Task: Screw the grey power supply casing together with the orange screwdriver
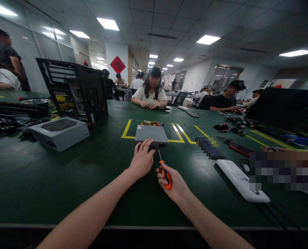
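A grey computer power supply (152, 132) lies on the green table in front of me, a bundle of coloured wires at its far side. My left hand (142, 159) grips its near left edge, fingers bent over the top and the near face. In my right hand (173, 181) is a screwdriver (166, 176) with an orange and black handle, fingers closed around it. The thin shaft points up and away, its tip at the near face of the power supply. Whether the tip sits in a screw is too small to tell.
To the left stand a second power supply (60, 133) and an open black computer case (78, 91). A white power bank (242, 180) and cables (229, 128) lie on the right. Across the table (78, 186) sits a person (151, 91); yellow tape marks its surface.
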